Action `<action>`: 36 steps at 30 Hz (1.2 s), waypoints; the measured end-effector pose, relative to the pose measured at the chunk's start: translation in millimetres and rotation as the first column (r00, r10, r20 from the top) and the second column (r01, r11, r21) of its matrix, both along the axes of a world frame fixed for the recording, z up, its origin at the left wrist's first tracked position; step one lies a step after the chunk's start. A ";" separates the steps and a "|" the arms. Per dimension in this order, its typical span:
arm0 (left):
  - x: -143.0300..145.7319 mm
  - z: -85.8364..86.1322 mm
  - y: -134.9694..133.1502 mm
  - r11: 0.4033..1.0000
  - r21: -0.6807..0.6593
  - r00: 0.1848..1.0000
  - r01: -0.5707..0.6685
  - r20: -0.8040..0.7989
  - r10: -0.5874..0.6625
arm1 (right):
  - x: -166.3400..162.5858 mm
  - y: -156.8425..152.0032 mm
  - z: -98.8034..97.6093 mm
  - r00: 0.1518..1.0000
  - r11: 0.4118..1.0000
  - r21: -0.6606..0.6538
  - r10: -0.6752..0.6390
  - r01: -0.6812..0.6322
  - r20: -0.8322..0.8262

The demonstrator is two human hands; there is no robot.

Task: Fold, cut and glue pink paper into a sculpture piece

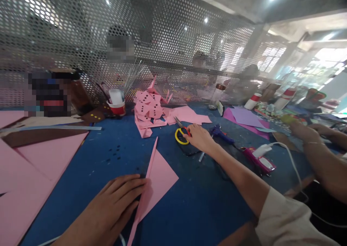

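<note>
My left hand [116,199] lies flat, fingers stretched out, on the near edge of a folded pink paper triangle [158,175] on the blue table [114,159]. My right hand [199,137] reaches forward over the table, and its fingertips touch the yellow-and-red handles of a pair of scissors [181,133]. The scissors rest on the table with their blades pointing away toward a heap of pink paper. Whether the fingers have closed on the handles is hard to see.
A pile of folded pink pieces with black dots [148,110] stands at the back. Large pink sheets [29,166] cover the left. A blue glue gun [219,132], a pink tool [258,159] and purple paper [245,117] lie right. Another person's forearms [317,148] work at the far right.
</note>
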State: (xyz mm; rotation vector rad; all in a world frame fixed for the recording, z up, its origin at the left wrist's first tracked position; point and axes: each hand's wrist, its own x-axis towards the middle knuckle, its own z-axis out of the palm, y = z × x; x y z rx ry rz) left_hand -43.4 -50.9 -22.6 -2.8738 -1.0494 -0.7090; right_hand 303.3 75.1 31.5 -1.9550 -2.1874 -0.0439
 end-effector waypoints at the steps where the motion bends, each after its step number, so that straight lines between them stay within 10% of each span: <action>1: 0.4 0.7 -0.3 1.000 -0.011 1.000 0.001 -0.007 -0.001 | -2.2 3.7 -0.4 1.000 1.000 -0.018 -0.016 0.016 0.005; 21: 7.2 15.8 -5.6 0.997 -0.053 0.998 0.052 -0.031 -0.054 | 33.5 4.8 15.1 0.857 0.966 -0.184 -0.249 0.184 -0.451; 27: 5.2 19.2 -2.4 0.995 -0.032 0.994 0.098 -0.034 -0.099 | 31.8 -15.2 34.9 0.600 0.943 -0.310 -0.179 -0.123 -0.780; 33: 7.3 16.7 -4.5 0.998 -0.009 0.997 0.069 -0.044 -0.069 | 15.0 -27.0 31.3 0.109 0.920 -0.108 -0.072 -0.376 -0.991; 36: 8.1 17.7 -5.7 0.997 -0.008 0.996 0.077 -0.052 -0.077 | -4.0 -33.7 26.9 -0.008 0.895 -0.080 -0.092 -0.439 -0.996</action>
